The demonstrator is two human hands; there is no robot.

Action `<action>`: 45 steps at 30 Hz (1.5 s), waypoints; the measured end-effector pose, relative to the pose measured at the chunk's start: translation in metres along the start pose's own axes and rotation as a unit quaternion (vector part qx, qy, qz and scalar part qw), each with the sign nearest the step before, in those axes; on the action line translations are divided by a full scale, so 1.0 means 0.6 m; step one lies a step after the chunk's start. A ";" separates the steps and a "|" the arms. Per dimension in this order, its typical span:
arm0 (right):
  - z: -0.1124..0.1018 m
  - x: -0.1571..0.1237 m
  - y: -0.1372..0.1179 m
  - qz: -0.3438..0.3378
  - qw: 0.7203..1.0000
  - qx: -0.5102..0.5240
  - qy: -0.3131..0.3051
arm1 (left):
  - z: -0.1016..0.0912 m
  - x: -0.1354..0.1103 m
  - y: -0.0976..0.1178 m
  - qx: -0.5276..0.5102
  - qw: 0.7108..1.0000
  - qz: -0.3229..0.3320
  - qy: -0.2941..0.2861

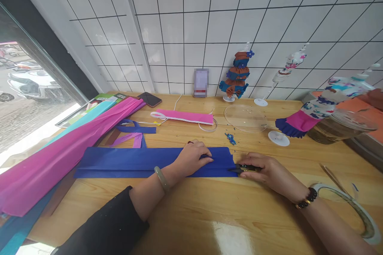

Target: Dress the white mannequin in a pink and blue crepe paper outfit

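A long folded strip of dark blue crepe paper [119,161] lies flat across the table in front of me. My left hand [196,156] rests on its right half, with bent fingers and thumb holding the paper down. Black thread snips [249,168] are in my right hand [263,169], the fingers closed around them. Their tips meet the strip's right end, near its lower corner. Uneven notches show along that end. Small blue paper scraps [230,138] lie just beyond it.
Pink and teal crepe paper [74,139] is heaped at the left, near a dark phone [150,99]. Behind the strip lies a pink folded piece [187,116]. Decorated stands [237,73] line the back. A tape roll [347,207] sits right of my right wrist, below a glass jar [329,129].
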State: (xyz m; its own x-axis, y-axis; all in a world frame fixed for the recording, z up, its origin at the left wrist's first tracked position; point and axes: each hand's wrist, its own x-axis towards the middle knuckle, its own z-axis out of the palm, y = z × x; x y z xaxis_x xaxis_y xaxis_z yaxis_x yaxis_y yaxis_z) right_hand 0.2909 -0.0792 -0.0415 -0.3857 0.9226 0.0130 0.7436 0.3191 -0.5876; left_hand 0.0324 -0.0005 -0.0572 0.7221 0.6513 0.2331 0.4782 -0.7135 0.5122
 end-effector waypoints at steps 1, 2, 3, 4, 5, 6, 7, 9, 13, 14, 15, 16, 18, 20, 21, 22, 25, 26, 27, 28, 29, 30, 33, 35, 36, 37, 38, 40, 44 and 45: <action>0.000 0.000 0.000 -0.002 1.000 -0.002 0.000 | 0.000 0.000 0.000 -0.001 1.000 0.000 -0.001; 0.001 0.000 0.001 -0.003 1.000 -0.005 0.001 | 0.000 0.000 0.000 -0.002 1.000 0.000 -0.001; 0.002 -0.001 0.002 -0.005 1.000 -0.009 0.002 | 0.000 0.001 0.000 -0.003 1.000 0.000 -0.001; 0.002 -0.001 0.003 -0.006 1.000 -0.011 0.005 | -0.001 0.001 0.000 -0.005 1.000 -0.001 -0.002; 0.003 -0.001 0.005 -0.008 1.000 -0.013 0.007 | -0.001 0.001 0.001 -0.008 1.000 -0.005 -0.002; 0.004 -0.001 0.007 -0.009 1.000 -0.013 0.008 | -0.002 0.001 0.002 -0.012 1.000 -0.012 -0.003; 0.005 -0.001 0.009 -0.011 1.000 -0.011 0.008 | -0.003 0.001 0.003 -0.017 1.000 -0.020 -0.004; 0.006 -0.002 0.013 -0.014 1.000 -0.005 0.009 | -0.005 0.000 0.006 -0.021 0.999 -0.030 -0.006; 0.008 -0.002 0.016 -0.012 1.000 0.000 0.021 | -0.003 -0.004 0.009 0.024 0.999 0.011 -0.034; 0.008 -0.002 0.016 -0.012 1.000 0.000 0.024 | -0.001 -0.005 0.008 0.039 0.998 0.022 -0.042; 0.008 -0.001 0.015 -0.012 1.000 0.000 0.024 | 0.001 -0.006 0.007 0.052 0.997 0.031 -0.047; 0.008 -0.001 0.015 -0.013 1.000 0.001 0.022 | 0.004 -0.006 0.006 0.062 0.996 0.037 -0.050; 0.009 -0.002 0.015 -0.013 1.000 0.005 0.015 | 0.008 -0.007 0.003 0.072 0.995 0.043 -0.053; 0.010 -0.002 0.015 -0.009 1.000 0.008 0.009 | 0.010 -0.007 0.001 0.074 0.995 0.044 -0.051; 0.010 -0.002 0.015 -0.007 1.000 0.010 0.008 | 0.011 -0.006 0.000 0.072 0.995 0.043 -0.052; 0.010 -0.003 0.016 -0.006 1.000 0.010 0.010 | 0.011 -0.006 0.000 0.070 0.995 0.041 -0.053; 0.011 -0.003 0.016 -0.009 1.000 0.007 0.016 | 0.009 -0.005 0.001 0.064 0.996 0.030 -0.060; 0.010 -0.003 0.016 -0.010 1.000 0.007 0.015 | 0.009 -0.005 0.002 0.063 0.996 0.027 -0.063; 0.010 -0.003 0.016 -0.010 1.000 0.008 0.014 | 0.008 -0.004 0.002 0.062 0.996 0.024 -0.065; 0.010 -0.003 0.015 -0.010 1.000 0.008 0.014 | 0.008 -0.004 0.002 0.061 0.996 0.022 -0.067; 0.010 -0.003 0.015 -0.010 1.000 0.008 0.015 | 0.007 -0.004 0.003 0.061 0.996 0.020 -0.067; 0.010 -0.004 0.015 -0.010 1.000 0.007 0.018 | 0.007 -0.003 0.003 0.060 0.996 0.019 -0.067; 0.010 -0.005 0.014 -0.012 1.000 0.006 0.026 | 0.006 -0.003 0.004 0.057 0.996 0.017 -0.068; 0.010 -0.006 0.013 -0.010 0.999 0.010 0.031 | 0.006 -0.002 0.005 0.054 0.996 0.017 -0.068; 0.010 -0.006 0.013 -0.008 0.999 0.013 0.034 | 0.006 -0.002 0.005 0.053 0.996 0.016 -0.067; 0.010 -0.006 0.012 -0.007 0.999 0.016 0.036 | 0.006 -0.002 0.005 0.052 0.996 0.016 -0.066; 0.011 -0.005 0.011 -0.005 0.999 0.018 0.038 | 0.006 -0.003 0.005 0.051 0.996 0.017 -0.065; 0.012 -0.004 0.010 -0.002 0.999 0.018 0.042 | 0.006 -0.003 0.004 0.050 0.997 0.021 -0.062; 0.014 -0.001 0.006 -0.006 0.999 0.010 0.040 | 0.007 -0.003 0.003 0.052 0.997 0.023 -0.061; 0.014 0.000 0.005 -0.005 0.999 0.009 0.038 | 0.007 -0.003 0.004 0.054 0.996 0.019 -0.063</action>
State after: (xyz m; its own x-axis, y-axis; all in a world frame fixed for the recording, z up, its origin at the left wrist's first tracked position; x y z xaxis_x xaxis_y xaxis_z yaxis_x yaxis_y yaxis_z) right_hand 0.2883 -0.0801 -0.0502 -0.3502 0.9332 0.0809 0.7291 0.3258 -0.6019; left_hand 0.0341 -0.0043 -0.0601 0.7943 0.5906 0.1424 0.4954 -0.7653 0.4109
